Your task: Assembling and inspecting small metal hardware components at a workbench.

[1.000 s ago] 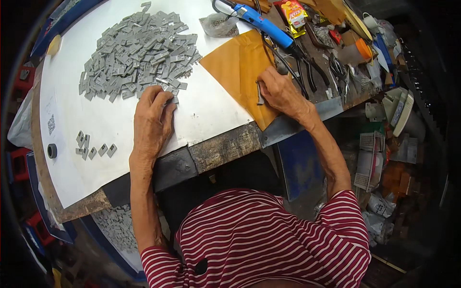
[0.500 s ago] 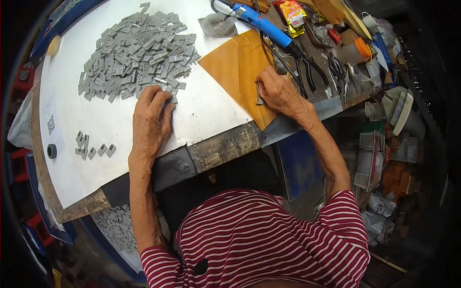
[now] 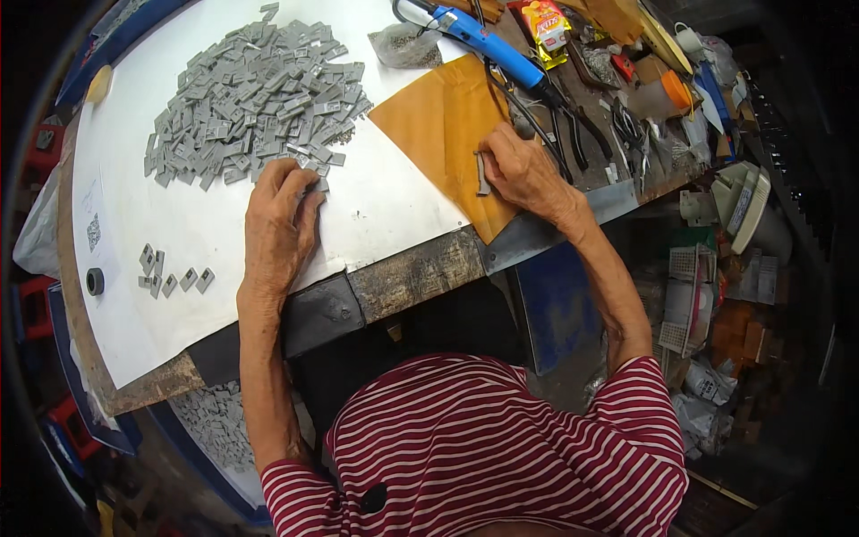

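A large pile of small flat grey rectangular pieces covers the far left of the white sheet. At its near edge, the fingers of my left hand are closed in a pinch on a grey piece. My right hand rests on the brown paper, its fingers curled against a narrow grey strip-like piece that stands on edge. My palm hides part of that strip. Several similar loose pieces lie apart on the sheet, left of my left forearm.
A blue-handled power tool with a cable lies beyond the brown paper, near pliers and a bag of small parts. A black ring sits at the left. The worn table edge runs in front of me.
The strip at my right hand has tilted slightly and shows a little more of its face. Both hands stay nearly in place; the whole view has shifted very slightly.
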